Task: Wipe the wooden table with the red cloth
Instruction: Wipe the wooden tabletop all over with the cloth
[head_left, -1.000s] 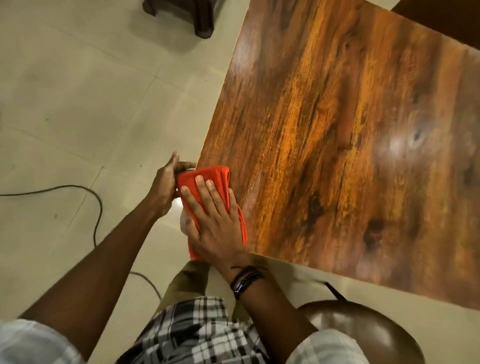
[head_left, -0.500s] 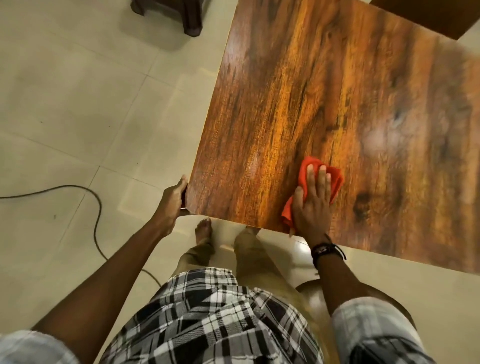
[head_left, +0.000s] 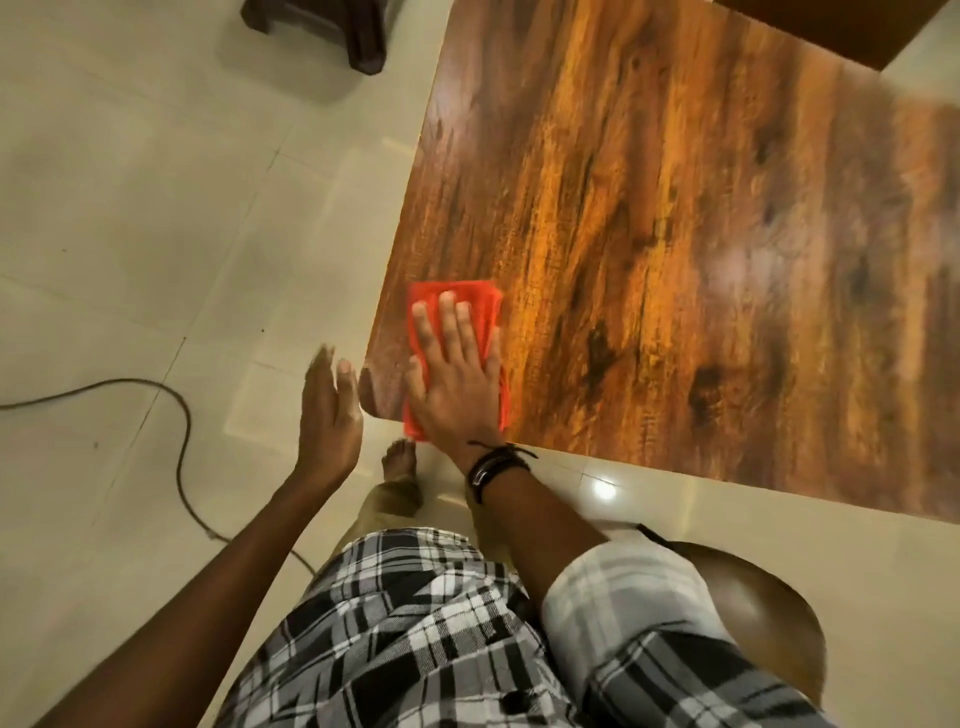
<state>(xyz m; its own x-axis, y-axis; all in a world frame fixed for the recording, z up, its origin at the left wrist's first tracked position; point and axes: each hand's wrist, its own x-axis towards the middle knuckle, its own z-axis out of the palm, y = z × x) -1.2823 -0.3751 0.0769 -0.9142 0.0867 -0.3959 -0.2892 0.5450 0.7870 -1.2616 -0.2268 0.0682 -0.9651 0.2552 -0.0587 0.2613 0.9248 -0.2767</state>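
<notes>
The wooden table (head_left: 675, 218) fills the upper right, its near left corner just in front of me. A red cloth (head_left: 485, 304) lies flat on that corner. My right hand (head_left: 452, 374) presses down on the cloth with fingers spread, a black wristband at the wrist. Just off the table's left edge hovers my left hand (head_left: 330, 410), fingers straight and apart, holding nothing and slightly blurred.
A dark cable (head_left: 171, 410) snakes across the pale tiled floor on the left. A dark furniture leg (head_left: 363, 36) stands at the top. A round brown stool seat (head_left: 753, 613) sits at the lower right. My bare foot (head_left: 399, 460) is below the table corner.
My right hand has slid the cloth left along the near edge to the table's corner. My left hand has let go of the corner and now hovers beside it.
</notes>
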